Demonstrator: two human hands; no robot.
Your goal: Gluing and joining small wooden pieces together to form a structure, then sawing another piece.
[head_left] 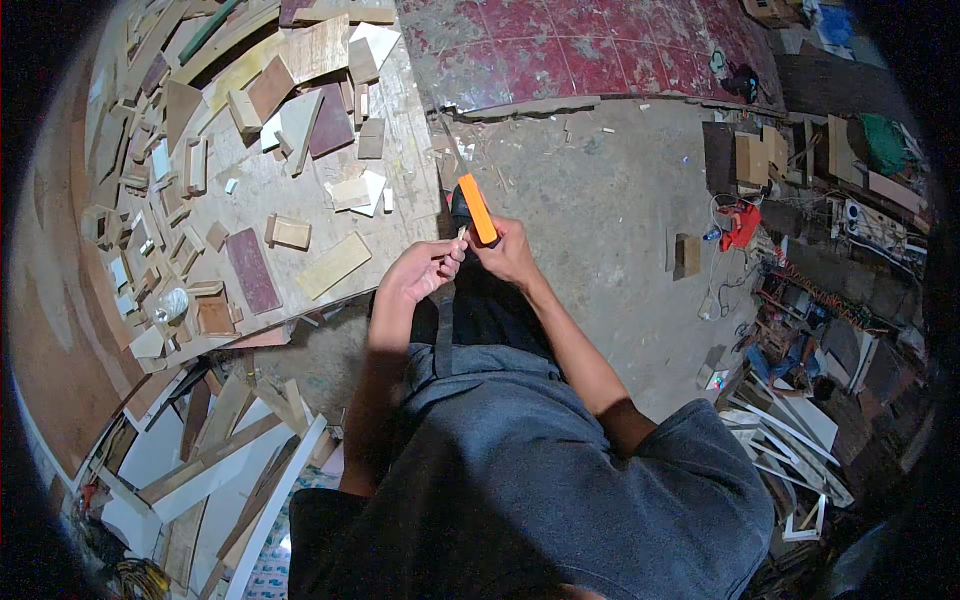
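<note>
My right hand [508, 255] is closed round the orange and black handle of what looks like a handsaw [479, 210]. Its long thin blade, seen nearly edge-on, points up and away beside the table's right edge. Close to the handle, my left hand [424, 270] has its fingers curled, with thumb and forefinger pinching a small pale piece [463, 232] too small to name. Both hands are in front of my body, just off the corner of the wooden worktable [330, 225].
Many wood offcuts cover the table, among them a dark red board [252, 270] and a pale yellow board [334, 265]. Long scrap strips [215, 460] lean below left. Tools and a red object [740, 227] with cords lie on the right, beside a concrete floor [590, 220].
</note>
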